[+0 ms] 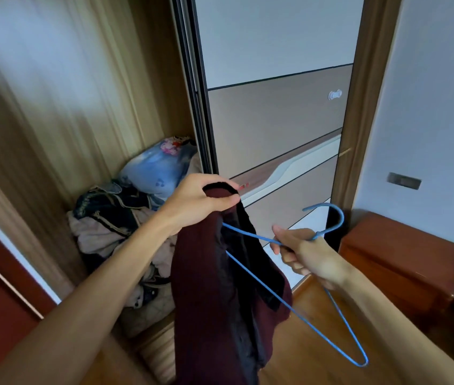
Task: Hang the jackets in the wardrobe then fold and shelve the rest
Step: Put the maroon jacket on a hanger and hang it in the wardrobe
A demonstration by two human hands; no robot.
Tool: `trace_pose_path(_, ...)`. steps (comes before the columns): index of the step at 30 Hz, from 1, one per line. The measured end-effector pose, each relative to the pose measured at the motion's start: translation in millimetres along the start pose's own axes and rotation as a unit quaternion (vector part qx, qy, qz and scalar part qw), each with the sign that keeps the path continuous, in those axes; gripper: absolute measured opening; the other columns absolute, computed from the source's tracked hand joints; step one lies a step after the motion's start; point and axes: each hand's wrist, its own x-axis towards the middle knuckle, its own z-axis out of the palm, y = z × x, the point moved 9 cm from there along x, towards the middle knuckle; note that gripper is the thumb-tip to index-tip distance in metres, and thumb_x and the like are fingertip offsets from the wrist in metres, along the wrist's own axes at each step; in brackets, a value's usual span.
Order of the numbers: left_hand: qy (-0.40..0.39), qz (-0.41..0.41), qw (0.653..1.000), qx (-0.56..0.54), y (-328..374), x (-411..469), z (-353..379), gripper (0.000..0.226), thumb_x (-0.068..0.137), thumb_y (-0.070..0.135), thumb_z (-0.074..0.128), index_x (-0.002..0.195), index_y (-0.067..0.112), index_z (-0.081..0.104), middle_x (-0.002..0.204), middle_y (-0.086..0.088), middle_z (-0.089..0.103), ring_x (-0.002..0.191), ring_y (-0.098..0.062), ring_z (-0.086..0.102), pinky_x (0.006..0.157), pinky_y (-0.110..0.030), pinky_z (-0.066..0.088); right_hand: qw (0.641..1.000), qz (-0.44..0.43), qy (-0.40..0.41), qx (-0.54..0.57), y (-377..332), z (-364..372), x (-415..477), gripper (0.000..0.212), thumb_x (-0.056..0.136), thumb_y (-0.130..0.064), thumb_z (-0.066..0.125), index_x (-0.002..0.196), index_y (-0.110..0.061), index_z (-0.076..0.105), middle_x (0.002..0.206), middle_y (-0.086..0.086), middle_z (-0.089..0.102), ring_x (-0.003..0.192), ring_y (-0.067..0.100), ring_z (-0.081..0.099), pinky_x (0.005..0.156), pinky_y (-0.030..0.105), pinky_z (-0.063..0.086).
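Note:
A dark maroon jacket with a black lining hangs in front of me. My left hand grips it at the collar. My right hand holds a blue wire hanger just below its hook. One arm of the hanger runs into the jacket's opening near the collar; the other end points down to the right. The open wardrobe stands to the left behind the jacket.
A heap of clothes and a blue printed bag lie on the wardrobe floor. The sliding wardrobe door stands straight ahead. A reddish wooden nightstand is at the right by the wall. Wooden floor shows below.

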Motion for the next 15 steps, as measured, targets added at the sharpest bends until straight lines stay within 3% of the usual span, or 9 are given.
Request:
trace_pose_path(2, -0.048, 0.057, 0.996, 0.047, 28, -6, 22, 0.027, 0.084, 0.023, 0.08, 0.11, 0.019, 0.077, 0.112, 0.01, 0.073, 0.105, 0.009, 0.062, 0.094, -0.006, 0.041, 1.0, -0.011, 0.001, 0.005, -4, 19, 1, 0.051, 0.102, -0.049, 0.041, 0.066, -0.014, 0.05, 0.051, -0.004, 0.027, 0.045, 0.011, 0.019, 0.04, 0.018, 0.018)
trace_pose_path(6, -0.07, 0.097, 0.987, 0.105, 56, -16, 55, 0.035, 0.078, 0.036, 0.083, 0.111, 0.027, 0.076, 0.111, 0.007, 0.072, 0.1, -0.015, 0.07, 0.1, -0.034, 0.049, 0.994, -0.013, 0.047, 0.095, 1, 41, 8, 0.061, 0.105, -0.047, 0.033, 0.051, -0.021, 0.048, 0.041, -0.009, 0.029, 0.035, 0.006, 0.02, 0.037, 0.018, 0.02)
trace_pose_path(8, -0.058, 0.092, 0.989, 0.101, 58, -20, 53, 0.039, 0.079, 0.037, 0.083, 0.116, 0.03, 0.073, 0.118, 0.012, 0.071, 0.104, -0.013, 0.069, 0.097, -0.038, 0.051, 0.988, -0.029, 0.09, 0.121, 6, 31, 10, 0.056, 0.105, -0.042, 0.038, 0.058, -0.014, 0.049, 0.041, -0.008, 0.03, 0.037, 0.008, 0.021, 0.038, 0.019, 0.02)
trace_pose_path(10, -0.05, 0.089, 0.982, 0.159, 54, -24, 50, 0.053, 0.079, 0.053, 0.078, 0.127, 0.033, 0.066, 0.125, 0.014, 0.067, 0.11, -0.01, 0.066, 0.101, -0.038, 0.05, 0.983, -0.06, 0.107, 0.133, 4, 17, 9, 0.045, 0.099, -0.032, 0.049, 0.059, -0.013, 0.048, 0.043, -0.006, 0.03, 0.041, 0.012, 0.021, 0.038, 0.019, 0.019)
trace_pose_path(13, -0.036, 0.067, 0.937, 0.34, 44, -28, 44, 0.075, 0.072, 0.082, 0.057, 0.136, 0.044, 0.054, 0.121, 0.013, 0.051, 0.109, -0.012, 0.058, 0.094, -0.035, 0.047, 0.974, -0.093, 0.087, 0.185, -7, 2, 3, 0.026, 0.079, -0.024, 0.052, 0.055, -0.016, 0.044, 0.046, -0.005, 0.023, 0.044, 0.011, 0.014, 0.041, 0.017, 0.013)
trace_pose_path(15, -0.007, 0.114, 0.887, 0.447, 53, -30, 42, 0.08, 0.071, 0.09, 0.045, 0.135, 0.044, 0.053, 0.132, 0.01, 0.045, 0.115, -0.015, 0.053, 0.084, -0.036, 0.046, 0.965, -0.091, 0.071, 0.235, -9, -4, -1, 0.023, 0.071, -0.031, 0.055, 0.055, -0.019, 0.043, 0.048, -0.007, 0.02, 0.047, 0.011, 0.011, 0.044, 0.017, 0.01)
